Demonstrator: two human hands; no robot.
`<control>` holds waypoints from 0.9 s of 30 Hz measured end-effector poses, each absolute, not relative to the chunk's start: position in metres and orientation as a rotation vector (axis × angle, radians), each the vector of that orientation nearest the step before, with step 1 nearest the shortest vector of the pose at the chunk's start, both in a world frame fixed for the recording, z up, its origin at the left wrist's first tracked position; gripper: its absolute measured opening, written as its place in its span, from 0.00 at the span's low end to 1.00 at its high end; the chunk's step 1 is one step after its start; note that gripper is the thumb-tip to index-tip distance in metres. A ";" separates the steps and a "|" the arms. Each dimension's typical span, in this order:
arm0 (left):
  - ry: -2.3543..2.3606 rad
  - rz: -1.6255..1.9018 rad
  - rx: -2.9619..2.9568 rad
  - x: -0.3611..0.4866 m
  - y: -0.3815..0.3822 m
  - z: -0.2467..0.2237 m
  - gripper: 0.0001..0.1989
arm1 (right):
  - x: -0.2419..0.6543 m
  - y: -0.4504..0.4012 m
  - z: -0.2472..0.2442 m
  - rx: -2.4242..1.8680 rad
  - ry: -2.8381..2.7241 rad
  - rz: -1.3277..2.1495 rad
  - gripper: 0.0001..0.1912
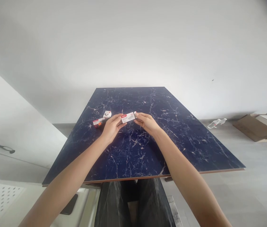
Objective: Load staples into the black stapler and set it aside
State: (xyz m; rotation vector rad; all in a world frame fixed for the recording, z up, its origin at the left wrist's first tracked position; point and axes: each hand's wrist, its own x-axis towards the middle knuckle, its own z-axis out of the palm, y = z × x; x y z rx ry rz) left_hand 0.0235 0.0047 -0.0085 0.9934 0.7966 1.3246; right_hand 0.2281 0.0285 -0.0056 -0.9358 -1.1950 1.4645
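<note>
A small white carton with red print is held level between my two hands, a little above the table. My left hand pinches its left end with thumb and fingers. At the other end, my right hand is closed on the carton's end, which looks like a flap; whether it is open I cannot make out. Just left of my left hand lie a white and red box and a small white cube-shaped box. A dark thing with an orange spot sits against them, partly hidden.
The dark blue marbled table stands against a pale wall. On the floor to the right lie clear plastic bottles and a brown cardboard box. A white cabinet with a dark handle is at left; a dark phone-like slab lies below.
</note>
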 end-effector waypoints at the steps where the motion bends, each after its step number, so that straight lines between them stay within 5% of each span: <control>1: 0.817 1.320 1.007 0.024 0.004 -0.009 0.08 | 0.228 0.029 -0.006 -0.967 -1.201 1.422 0.17; 7: 0.919 1.248 1.044 0.029 0.002 -0.012 0.06 | 0.226 0.031 -0.010 -1.177 -1.317 1.070 0.20; 19: 0.905 1.162 1.083 0.028 0.001 -0.014 0.11 | 0.224 0.030 -0.010 -1.136 -1.277 1.230 0.17; 27: 0.904 1.145 1.224 0.029 -0.002 -0.013 0.17 | 0.218 0.020 -0.009 -1.103 -1.667 0.931 0.20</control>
